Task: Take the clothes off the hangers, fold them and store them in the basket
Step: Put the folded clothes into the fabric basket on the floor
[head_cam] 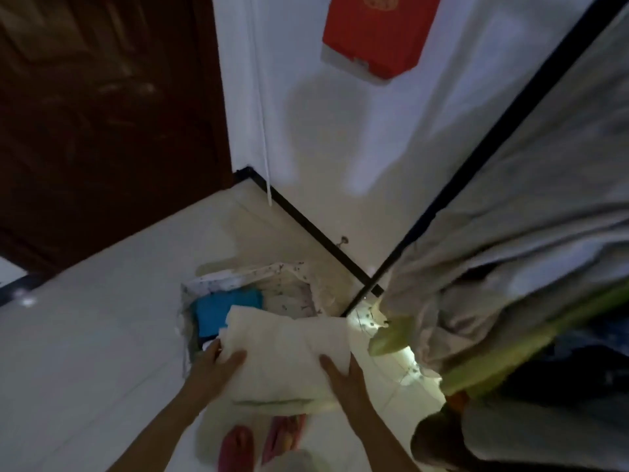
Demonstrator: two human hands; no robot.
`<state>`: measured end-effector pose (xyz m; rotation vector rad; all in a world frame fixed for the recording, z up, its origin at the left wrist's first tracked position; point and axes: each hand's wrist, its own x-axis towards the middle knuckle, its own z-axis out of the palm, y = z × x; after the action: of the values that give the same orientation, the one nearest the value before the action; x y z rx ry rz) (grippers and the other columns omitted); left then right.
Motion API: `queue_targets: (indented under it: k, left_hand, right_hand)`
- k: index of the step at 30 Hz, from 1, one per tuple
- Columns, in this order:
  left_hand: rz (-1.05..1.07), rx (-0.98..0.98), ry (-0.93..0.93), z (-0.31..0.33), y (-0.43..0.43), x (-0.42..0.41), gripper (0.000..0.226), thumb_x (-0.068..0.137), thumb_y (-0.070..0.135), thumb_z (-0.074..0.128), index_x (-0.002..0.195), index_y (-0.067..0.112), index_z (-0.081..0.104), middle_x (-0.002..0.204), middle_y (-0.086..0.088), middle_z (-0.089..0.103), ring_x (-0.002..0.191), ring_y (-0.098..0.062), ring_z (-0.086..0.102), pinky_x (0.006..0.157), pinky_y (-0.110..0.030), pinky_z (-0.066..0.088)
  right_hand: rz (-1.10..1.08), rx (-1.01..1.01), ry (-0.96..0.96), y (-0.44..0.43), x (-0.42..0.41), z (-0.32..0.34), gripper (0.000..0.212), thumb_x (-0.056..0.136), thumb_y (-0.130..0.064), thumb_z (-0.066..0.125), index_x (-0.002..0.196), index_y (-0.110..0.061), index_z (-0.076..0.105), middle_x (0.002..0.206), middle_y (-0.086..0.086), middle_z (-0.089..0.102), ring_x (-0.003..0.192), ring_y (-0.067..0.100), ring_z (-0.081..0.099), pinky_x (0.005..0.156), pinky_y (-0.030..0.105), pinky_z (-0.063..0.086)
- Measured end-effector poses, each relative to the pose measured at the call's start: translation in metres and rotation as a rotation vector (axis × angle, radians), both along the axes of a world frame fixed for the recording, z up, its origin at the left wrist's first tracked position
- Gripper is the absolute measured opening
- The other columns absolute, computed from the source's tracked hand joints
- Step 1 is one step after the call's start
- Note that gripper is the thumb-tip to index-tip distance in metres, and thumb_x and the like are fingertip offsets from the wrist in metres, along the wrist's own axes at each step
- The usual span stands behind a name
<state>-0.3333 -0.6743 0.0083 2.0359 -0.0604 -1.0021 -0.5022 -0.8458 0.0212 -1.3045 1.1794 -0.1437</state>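
Indoors, over a pale tiled floor (85, 352), I hold one folded cream garment (286, 356), soft, thick and roughly rectangular, just above the near edge of the basket (238, 277). My left hand (218, 362) grips the garment's left edge, thumb lying on top and fingers wrapped round the side. My right hand (343, 373) takes the right edge, thumb pressed on the top layer, the other fingers tucked beneath the fold and out of sight. Both hands are closed round the cloth rather than spread flat.

The basket is a soft-sided fabric bin, white with small dark specks, its rim slumped. One blue cloth (224, 311), folded flat, lies inside at the left.

Nearer me than the basket, two pink slippers (236, 447) show on my feet. To the basket's right, one thin black pole (476, 158) slants up, with grey, pale green and dark clothes (510, 267) hanging in loose folds beside it; their number is hard to tell. Beyond the basket stands a white wall with one glossy red box (377, 32) on it, and to the left of that one dark wooden door (102, 131).
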Motion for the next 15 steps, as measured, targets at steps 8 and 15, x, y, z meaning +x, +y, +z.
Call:
queue_targets:
  k: [8, 15]
  left_hand:
    - [0.103, 0.093, 0.047, -0.082, -0.058, 0.068, 0.056, 0.092, 0.015, 0.059, 0.138, -0.005, 0.033, 0.132, -0.021, 0.049, 0.110, -0.031, 0.051, 0.088, -0.034, 0.043]
    - [-0.091, 0.242, 0.151, -0.208, -0.104, 0.125, 0.068, 0.096, 0.031, 0.050, 0.147, 0.005, 0.013, 0.147, -0.012, 0.035, 0.129, -0.024, 0.042, 0.091, -0.024, 0.034]
  right_hand:
    - [0.094, -0.026, 0.095, -0.068, 0.105, -0.067, 0.052, 0.085, -0.025, 0.070, 0.132, -0.015, 0.051, 0.128, 0.006, 0.059, 0.115, 0.023, 0.056, 0.102, 0.039, 0.045]
    - [0.124, -0.117, 0.215, -0.118, 0.168, -0.191, 0.061, 0.082, -0.018, 0.074, 0.136, -0.007, 0.049, 0.133, 0.014, 0.055, 0.123, 0.029, 0.051, 0.106, 0.042, 0.041]
